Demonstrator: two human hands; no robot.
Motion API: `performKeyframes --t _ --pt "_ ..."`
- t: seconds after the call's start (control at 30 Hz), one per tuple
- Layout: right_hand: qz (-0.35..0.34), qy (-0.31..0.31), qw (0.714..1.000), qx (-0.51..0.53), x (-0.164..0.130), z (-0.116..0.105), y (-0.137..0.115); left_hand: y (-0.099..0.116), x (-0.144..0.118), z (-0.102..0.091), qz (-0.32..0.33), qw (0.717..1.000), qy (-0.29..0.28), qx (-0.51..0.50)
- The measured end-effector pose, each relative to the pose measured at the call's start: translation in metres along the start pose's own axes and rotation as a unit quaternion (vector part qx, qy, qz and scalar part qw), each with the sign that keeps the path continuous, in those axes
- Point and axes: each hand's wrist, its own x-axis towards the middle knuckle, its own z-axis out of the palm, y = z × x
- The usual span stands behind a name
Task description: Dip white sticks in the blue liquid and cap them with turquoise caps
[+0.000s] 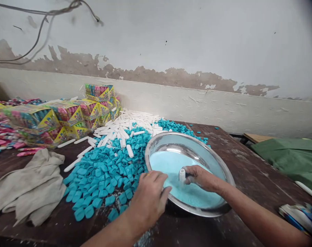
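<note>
Passage along counter's (256,173) right edge; bowl (206,152) blocks front middle, teal caps (100,176) left of it, boxes (68,115) back-left.

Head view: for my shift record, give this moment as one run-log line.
right hand: holds white tube in metal bowl, pale blue powder inside | left hand: at rim, contact unclear | teal caps: beside bowl

White tube (182,175) with lower end hidden, grey cloth (38,187) cropped left, bundle (301,218) at right (contents blurred)
</note>
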Motion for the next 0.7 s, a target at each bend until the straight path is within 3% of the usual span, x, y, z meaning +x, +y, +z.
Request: performKeyframes --t 0.07,0.17,0.27,0.43,0.57,0.7 --pt "-0.008 0.015 1.000 0.000 -0.005 0.000 -0.007 0.014 0.030 0.011 -0.028 0.997 -0.068 0.001" --pt "-0.001 0.040 0.999 0.004 -0.012 0.001 -0.012 0.020 0.057 0.033 -0.059 0.991 -0.123 -0.010" --pt "-0.002 0.076 0.997 -0.012 -0.017 0.005 -0.008 0.020 0.064 0.047 -0.056 0.989 -0.132 -0.042" --pt "0.022 0.204 0.974 -0.099 -0.023 0.014 -0.002 0.019 0.064 0.047 -0.022 0.994 -0.103 -0.008" --pt "0.000 0.145 0.980 -0.140 -0.026 0.020 -0.006 0.020 0.066 0.046 -0.003 0.991 -0.117 0.060" --pt "-0.016 0.119 0.977 -0.176 -0.025 0.017 -0.012 0.018 0.067 0.043 -0.029 0.993 -0.115 0.022"
